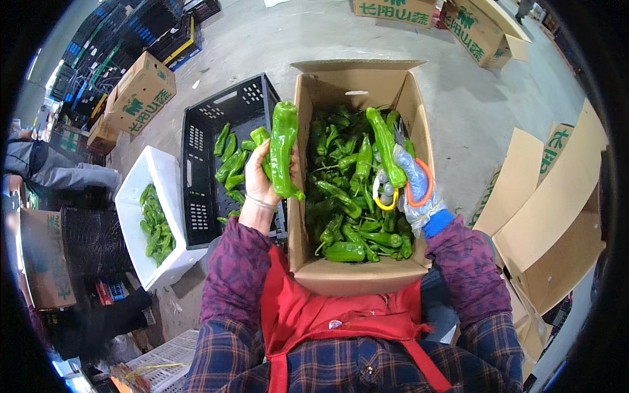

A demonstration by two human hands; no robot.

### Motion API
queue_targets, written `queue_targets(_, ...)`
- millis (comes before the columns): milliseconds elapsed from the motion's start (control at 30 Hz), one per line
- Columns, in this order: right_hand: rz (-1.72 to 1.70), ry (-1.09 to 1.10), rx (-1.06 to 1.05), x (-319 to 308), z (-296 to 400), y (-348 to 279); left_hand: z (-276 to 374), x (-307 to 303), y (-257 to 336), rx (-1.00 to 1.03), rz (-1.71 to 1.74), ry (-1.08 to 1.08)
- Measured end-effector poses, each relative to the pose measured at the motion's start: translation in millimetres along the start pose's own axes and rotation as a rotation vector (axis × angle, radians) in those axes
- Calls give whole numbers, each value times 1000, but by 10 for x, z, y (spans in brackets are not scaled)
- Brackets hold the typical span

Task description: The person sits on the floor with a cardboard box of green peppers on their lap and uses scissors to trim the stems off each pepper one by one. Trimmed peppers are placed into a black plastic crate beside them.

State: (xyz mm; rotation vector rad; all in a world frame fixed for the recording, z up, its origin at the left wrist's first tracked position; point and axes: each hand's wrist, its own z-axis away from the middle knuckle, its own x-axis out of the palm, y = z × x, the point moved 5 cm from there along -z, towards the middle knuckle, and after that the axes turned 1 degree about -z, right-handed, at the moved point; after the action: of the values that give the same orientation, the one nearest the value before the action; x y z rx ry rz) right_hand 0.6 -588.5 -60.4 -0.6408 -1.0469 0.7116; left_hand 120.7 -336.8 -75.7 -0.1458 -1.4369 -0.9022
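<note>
My bare left hand (260,182) grips green peppers (284,147), a large one upright in front and at least one more behind it, above the left wall of an open cardboard box (361,281). Over the box's right side, my right hand (415,182), in a clear plastic glove, holds a long green pepper (385,145) together with scissors (420,182) that have orange and yellow-and-white handle loops. The scissor blades point away from me, partly behind the pepper. Many green peppers (363,167) lie in the box below both hands.
Left of the box stands a black plastic crate (196,110) with several peppers, beside a white foam box (172,172) of smaller green peppers. Cardboard boxes (540,216) stand at the right. A person's legs (73,167) and stacked crates (105,54) are at the left.
</note>
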Motion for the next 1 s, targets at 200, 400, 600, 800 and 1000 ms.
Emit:
queue_targets(200, -8, 3, 60, 34, 50, -28, 23, -402, 218, -7, -63, 116)
queue_targets(400, 12, -76, 93, 49, 58, -24, -13, -1132, 448, -51, -242, 324)
queue_targets(600, 6, -174, 13, -13, 31, 29, 212, -1330, 977, 367, -1735, 1224)
queue_targets(800, -211, -268, 97, 91, 18, 151, 138, 127, -19, 467, -1260, 330)
queue_targets(1000, -63, -156, 94, 51, -66, 284, 224, 402, -971, -45, -939, 163)
